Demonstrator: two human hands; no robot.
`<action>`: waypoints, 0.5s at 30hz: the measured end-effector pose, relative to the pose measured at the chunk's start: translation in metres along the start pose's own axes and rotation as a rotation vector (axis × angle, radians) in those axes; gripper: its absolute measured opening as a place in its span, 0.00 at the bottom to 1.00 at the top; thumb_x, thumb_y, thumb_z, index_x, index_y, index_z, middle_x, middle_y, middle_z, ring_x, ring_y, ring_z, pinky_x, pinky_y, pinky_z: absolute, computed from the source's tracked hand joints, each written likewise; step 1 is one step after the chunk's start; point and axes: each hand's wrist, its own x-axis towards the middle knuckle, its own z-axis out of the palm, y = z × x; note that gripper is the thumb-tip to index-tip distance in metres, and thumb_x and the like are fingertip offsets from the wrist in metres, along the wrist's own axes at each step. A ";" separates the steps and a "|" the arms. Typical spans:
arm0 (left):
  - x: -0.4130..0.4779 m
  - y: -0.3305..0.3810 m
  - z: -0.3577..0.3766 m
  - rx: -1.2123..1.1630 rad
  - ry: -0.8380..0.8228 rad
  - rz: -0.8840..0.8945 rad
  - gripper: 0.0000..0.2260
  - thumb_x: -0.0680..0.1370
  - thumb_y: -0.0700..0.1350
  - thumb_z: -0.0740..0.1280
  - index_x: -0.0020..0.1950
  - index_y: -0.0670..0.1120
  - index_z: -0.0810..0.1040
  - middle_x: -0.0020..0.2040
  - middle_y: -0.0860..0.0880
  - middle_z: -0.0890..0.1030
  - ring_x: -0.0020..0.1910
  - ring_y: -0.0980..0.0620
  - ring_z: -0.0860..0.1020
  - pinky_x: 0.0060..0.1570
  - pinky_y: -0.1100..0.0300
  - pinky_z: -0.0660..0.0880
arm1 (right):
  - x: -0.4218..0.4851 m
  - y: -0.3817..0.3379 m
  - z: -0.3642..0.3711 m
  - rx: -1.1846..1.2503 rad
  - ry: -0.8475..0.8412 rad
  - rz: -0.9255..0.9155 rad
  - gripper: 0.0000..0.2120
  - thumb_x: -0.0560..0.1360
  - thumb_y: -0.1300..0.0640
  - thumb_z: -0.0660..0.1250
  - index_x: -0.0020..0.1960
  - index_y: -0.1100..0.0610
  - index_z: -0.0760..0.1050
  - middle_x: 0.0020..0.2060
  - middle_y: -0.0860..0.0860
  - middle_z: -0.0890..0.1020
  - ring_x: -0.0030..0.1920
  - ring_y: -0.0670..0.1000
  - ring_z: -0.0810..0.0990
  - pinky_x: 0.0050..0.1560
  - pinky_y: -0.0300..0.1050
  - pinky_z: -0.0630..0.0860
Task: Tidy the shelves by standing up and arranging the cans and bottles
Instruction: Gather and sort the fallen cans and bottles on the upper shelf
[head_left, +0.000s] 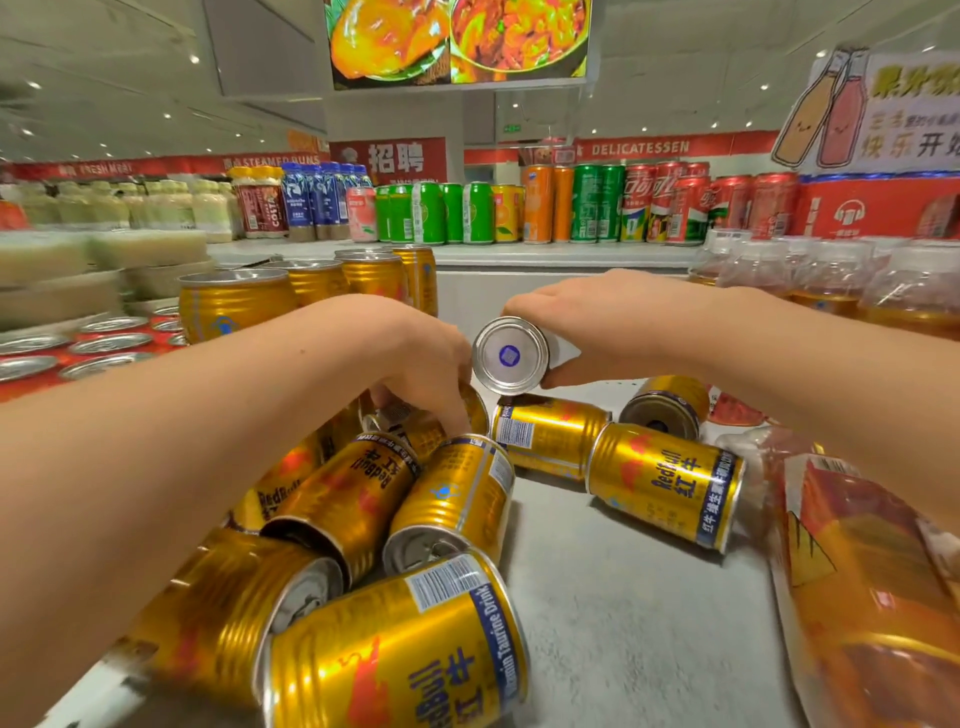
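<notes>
the right hand (597, 332) grips a gold can (511, 356) sideways in the air, above the fallen cans (452, 499) on the shelf (613, 597). the left hand (415, 369) digs into the heap; whether it grips one i cannot tell. next, i'd guess, the can needs turning upright and setting beside the standing row (234, 306).

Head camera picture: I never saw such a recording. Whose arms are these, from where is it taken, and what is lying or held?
No machine here: a person wears one camera on the head, looking down, so both arms are theirs. On the grey shelf gold Red Bull cans lie tipped over; upright cans stand behind. The right hand holds a silver-bottomed can sideways, bottom toward the camera. The left hand reaches into the pile; whether it grips anything is hidden. A plastic bottle lies at right.
</notes>
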 end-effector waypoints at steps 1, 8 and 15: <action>-0.001 -0.001 0.003 0.017 0.001 0.026 0.29 0.76 0.58 0.72 0.75 0.53 0.69 0.62 0.48 0.77 0.56 0.47 0.80 0.48 0.56 0.81 | -0.002 -0.001 -0.001 -0.012 0.010 -0.005 0.28 0.73 0.39 0.71 0.67 0.46 0.65 0.60 0.45 0.78 0.57 0.52 0.79 0.44 0.48 0.76; -0.009 -0.016 0.013 -0.123 0.066 0.158 0.25 0.81 0.52 0.66 0.77 0.58 0.65 0.70 0.53 0.74 0.65 0.50 0.75 0.65 0.53 0.74 | -0.035 -0.011 -0.019 -0.032 0.079 -0.071 0.27 0.74 0.38 0.68 0.68 0.44 0.64 0.62 0.43 0.77 0.59 0.50 0.78 0.47 0.52 0.80; -0.004 -0.002 0.018 -0.263 0.177 0.251 0.16 0.83 0.52 0.62 0.72 0.59 0.71 0.66 0.54 0.79 0.62 0.51 0.77 0.67 0.51 0.72 | -0.077 -0.033 -0.037 -0.045 0.137 -0.137 0.27 0.73 0.41 0.62 0.71 0.45 0.64 0.66 0.44 0.75 0.62 0.48 0.75 0.47 0.47 0.80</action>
